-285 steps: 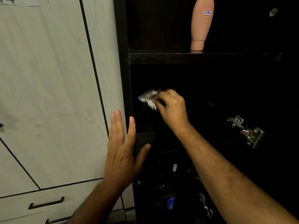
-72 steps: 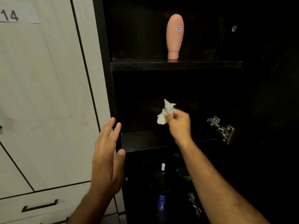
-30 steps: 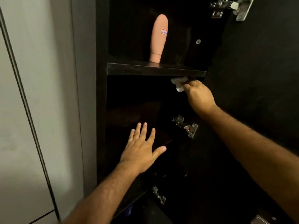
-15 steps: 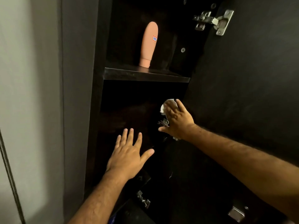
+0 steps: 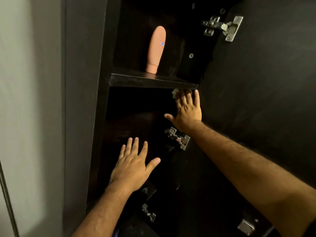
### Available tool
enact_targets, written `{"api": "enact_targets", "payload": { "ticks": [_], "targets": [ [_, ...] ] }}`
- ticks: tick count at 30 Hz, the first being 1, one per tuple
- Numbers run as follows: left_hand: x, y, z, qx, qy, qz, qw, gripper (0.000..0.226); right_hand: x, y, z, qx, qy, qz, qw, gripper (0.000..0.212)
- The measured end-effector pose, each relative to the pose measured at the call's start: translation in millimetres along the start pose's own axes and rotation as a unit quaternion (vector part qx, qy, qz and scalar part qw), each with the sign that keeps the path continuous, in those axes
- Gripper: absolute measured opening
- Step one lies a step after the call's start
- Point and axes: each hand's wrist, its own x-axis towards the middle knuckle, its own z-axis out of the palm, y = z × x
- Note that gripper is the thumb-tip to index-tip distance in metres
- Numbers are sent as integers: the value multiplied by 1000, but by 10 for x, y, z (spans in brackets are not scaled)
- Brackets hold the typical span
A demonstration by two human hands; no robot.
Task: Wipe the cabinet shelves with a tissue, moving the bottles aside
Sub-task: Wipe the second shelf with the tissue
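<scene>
The right hand (image 5: pixel 187 111) has been moved back up, and the tissue (image 5: pixel 175 93) is pressed flat under its straight fingers, just below the top shelf (image 5: pixel 150 82). The left hand (image 5: pixel 132 165) is held wide, with nothing in it. The side wall is likely being wiped now. Above the right hand, the top shelf holds one pink bottle (image 5: pixel 156 48), not yet moved.

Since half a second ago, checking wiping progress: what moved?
The right hand carried the tissue up from near the middle hinge to just under the upper shelf, fingers now flat over it. The left hand stayed open and spread below; the peach bottle stayed upright on the shelf.
</scene>
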Motion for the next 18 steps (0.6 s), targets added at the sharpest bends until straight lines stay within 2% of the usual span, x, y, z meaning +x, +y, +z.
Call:
{"api": "enact_targets", "payload": {
  "ticks": [3, 11, 18],
  "targets": [
    [-6, 5, 5, -1, 2, 0, 1000, 102, 29, -90, 16, -14, 1, -2, 1000, 94],
    [-31, 11, -26, -5, 1, -2, 1000, 102, 107, -119, 44, -17, 13, -23, 999, 95],
    [-31, 25, -67, -9, -12, -7, 1000, 87, -328, -99, 238, -16, -8, -50, 999, 95]
  ]
}}
